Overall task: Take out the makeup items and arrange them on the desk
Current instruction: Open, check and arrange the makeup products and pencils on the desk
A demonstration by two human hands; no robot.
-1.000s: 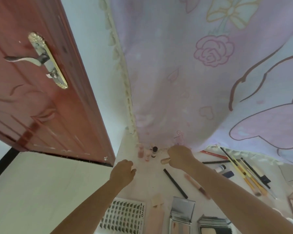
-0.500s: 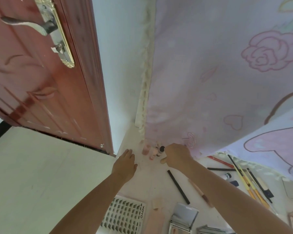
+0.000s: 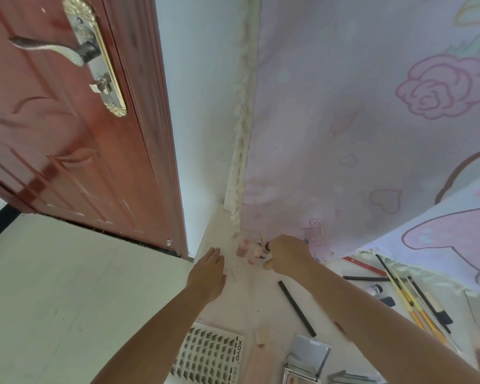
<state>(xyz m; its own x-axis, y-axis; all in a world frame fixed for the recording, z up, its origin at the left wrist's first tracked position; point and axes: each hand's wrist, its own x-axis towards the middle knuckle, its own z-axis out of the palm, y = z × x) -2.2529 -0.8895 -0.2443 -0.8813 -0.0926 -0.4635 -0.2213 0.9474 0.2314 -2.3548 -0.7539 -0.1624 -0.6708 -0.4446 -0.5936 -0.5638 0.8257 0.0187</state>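
Right hand (image 3: 286,257) grip pinching small tube (image 3: 266,248) beside pink bottles (image 3: 244,248); left hand (image 3: 207,273) spread flat on desk (image 3: 250,303). I advise upright, gentle placement.

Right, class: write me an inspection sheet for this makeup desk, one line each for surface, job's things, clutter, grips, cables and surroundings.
Surface: white desk, pale smudges near the middle.
Job's things: small pink bottles stand grouped at the back by the curtain; black pencil lies diagonally; lash tray and mirror compact at the near edge; brushes laid out to the right.
Clutter: nothing seen.
Grips: left hand flat on the desk, empty; right hand closed on a dark-capped tube beside the bottles.
Cables: nothing seen.
Surroundings: red door to the left, printed curtain hanging over the desk's back.
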